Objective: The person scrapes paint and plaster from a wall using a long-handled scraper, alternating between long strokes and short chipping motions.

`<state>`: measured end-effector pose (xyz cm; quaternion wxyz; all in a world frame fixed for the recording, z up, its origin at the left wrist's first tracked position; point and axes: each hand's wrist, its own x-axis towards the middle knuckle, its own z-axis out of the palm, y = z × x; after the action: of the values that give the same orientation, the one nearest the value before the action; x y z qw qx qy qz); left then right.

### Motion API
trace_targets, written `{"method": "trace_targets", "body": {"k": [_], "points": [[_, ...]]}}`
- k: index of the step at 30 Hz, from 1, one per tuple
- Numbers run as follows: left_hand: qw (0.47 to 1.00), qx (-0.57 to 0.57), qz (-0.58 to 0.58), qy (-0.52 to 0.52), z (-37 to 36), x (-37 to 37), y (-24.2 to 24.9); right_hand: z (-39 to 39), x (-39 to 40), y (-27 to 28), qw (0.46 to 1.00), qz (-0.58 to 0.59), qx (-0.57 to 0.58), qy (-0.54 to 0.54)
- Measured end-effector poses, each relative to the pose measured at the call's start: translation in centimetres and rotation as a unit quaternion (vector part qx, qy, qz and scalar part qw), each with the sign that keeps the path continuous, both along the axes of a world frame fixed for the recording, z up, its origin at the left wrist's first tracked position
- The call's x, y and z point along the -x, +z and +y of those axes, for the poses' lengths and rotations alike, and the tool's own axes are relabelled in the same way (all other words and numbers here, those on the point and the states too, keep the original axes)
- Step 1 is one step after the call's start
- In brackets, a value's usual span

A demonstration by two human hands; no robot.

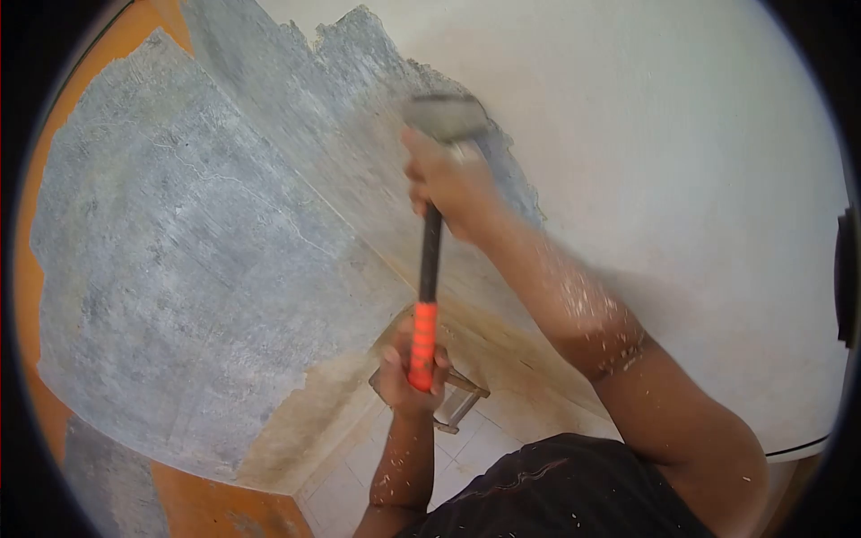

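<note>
A long-handled scraping tool (pixel 430 255) with a black shaft and an orange grip is held upright in front of the wall. My left hand (pixel 413 368) wraps round the orange grip at its lower end. Near the top, my right hand (pixel 448 184) is closed round the black shaft, just below the wide head, and is blurred by motion. The tool's head (pixel 446 117) lies over the border between bare grey wall (pixel 197 224) and white coating (pixel 673 179). Pale flakes cling to both forearms.
Below the hands a small wooden stool or ladder (pixel 462 403) stands on the white tiled floor (pixel 336 493). Orange paint (pixel 215 507) shows at the left and lower left. A dark object (pixel 845 278) is at the right edge.
</note>
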<state>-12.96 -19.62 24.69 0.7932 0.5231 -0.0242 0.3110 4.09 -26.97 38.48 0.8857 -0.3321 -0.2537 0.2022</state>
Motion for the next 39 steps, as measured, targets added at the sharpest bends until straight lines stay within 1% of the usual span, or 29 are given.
{"method": "trace_targets", "body": {"k": [1,3,4,6,7,8,10,11,12,13,14,15,16,17,18,19,20,22,23,24,26,28,29,30,32,33,35,37,39], "points": [[1.000,0.002,-0.015,-0.005,0.3,-0.5,1.4,0.5,-0.4,2.2,0.999,-0.036,-0.022,-0.013],[0.999,0.001,-0.036,-0.033,-0.6,-1.1,6.2,2.2,-1.4,5.8,0.993,-0.090,-0.073,0.010],[0.999,0.001,-0.036,-0.032,-1.0,-0.7,7.9,2.3,-1.1,6.7,0.993,-0.091,-0.073,0.011],[0.994,0.060,-0.075,-0.049,-1.5,-0.1,10.1,2.6,-0.6,8.2,0.995,-0.043,-0.088,0.006],[0.995,0.075,-0.061,-0.027,-1.6,0.6,9.8,2.6,-0.3,7.5,0.992,-0.037,-0.116,0.022],[0.995,0.074,-0.064,-0.028,-1.7,1.5,8.8,2.2,0.1,6.0,0.993,-0.018,-0.115,0.036],[0.995,-0.037,-0.039,-0.078,-1.5,2.7,5.8,1.2,0.9,3.1,0.996,0.041,-0.074,0.034],[0.993,-0.084,-0.025,-0.074,-1.3,2.9,4.6,1.1,0.6,2.5,0.996,0.037,-0.075,0.032],[0.993,-0.083,-0.028,-0.074,-1.1,2.4,4.4,1.0,0.5,2.1,0.998,0.039,-0.041,0.032],[0.998,-0.016,-0.011,-0.062,-0.9,1.9,4.6,1.1,0.4,1.8,0.998,0.043,-0.006,0.034],[0.998,0.050,0.009,-0.047,-0.7,1.7,4.9,1.6,-0.2,2.4,0.998,0.046,-0.005,0.037],[0.995,0.083,-0.027,-0.044,-0.4,1.2,5.8,2.2,-0.8,4.0,0.998,0.010,-0.037,0.050],[0.995,0.082,-0.026,-0.041,-0.5,1.4,7.0,2.5,-0.7,5.5,0.995,-0.027,-0.070,0.062],[0.997,0.051,-0.056,-0.018,-0.6,1.9,8.7,2.6,-0.2,6.4,0.994,0.006,-0.075,0.079],[0.996,0.020,-0.087,0.002,-0.1,2.3,9.9,2.7,-0.2,6.7,0.994,0.005,-0.078,0.079],[0.995,-0.015,-0.092,-0.042,1.0,3.0,10.6,2.9,0.0,6.5,0.992,0.019,-0.097,0.077],[0.995,-0.010,-0.091,-0.039,1.2,3.3,9.9,3.2,0.3,6.2,0.990,0.031,-0.114,0.076],[0.997,0.004,-0.054,-0.063,1.7,3.3,7.4,3.6,0.1,3.4,0.988,0.006,-0.131,0.084],[0.999,-0.036,-0.019,-0.035,1.3,3.6,5.8,3.0,0.7,1.6,0.993,0.031,-0.092,0.066],[0.998,-0.039,-0.021,-0.037,1.2,3.6,3.9,2.3,1.0,0.6,0.996,0.054,-0.055,0.046],[0.999,0.006,0.030,-0.030,1.4,3.3,1.4,1.4,0.5,-0.1,0.997,0.050,-0.032,0.040],[0.999,0.012,0.012,-0.051,1.8,1.7,3.5,1.8,0.0,1.3,0.998,0.049,-0.005,0.041],[0.997,0.019,0.000,-0.074,2.0,1.1,4.8,2.5,-1.0,3.7,0.998,0.004,-0.046,0.052],[0.997,0.021,0.004,-0.071,2.3,1.1,6.3,3.2,-1.3,5.3,0.993,-0.040,-0.087,0.064],[0.998,0.026,-0.054,-0.030,3.1,1.4,9.4,3.9,-0.4,6.6,0.991,-0.008,-0.117,0.062],[0.998,0.027,-0.053,-0.032,3.0,1.7,9.2,4.1,-0.3,6.6,0.988,0.022,-0.142,0.057],[1.000,0.004,-0.020,0.011,2.3,2.5,8.1,3.6,0.6,4.4,0.991,0.020,-0.122,0.043],[1.000,-0.017,-0.023,-0.005,0.9,3.5,5.0,2.8,1.0,2.0,0.994,0.017,-0.108,0.028],[0.999,-0.039,-0.031,-0.022,1.2,2.7,3.7,1.5,0.8,1.0,0.993,0.067,-0.058,0.075]]}}
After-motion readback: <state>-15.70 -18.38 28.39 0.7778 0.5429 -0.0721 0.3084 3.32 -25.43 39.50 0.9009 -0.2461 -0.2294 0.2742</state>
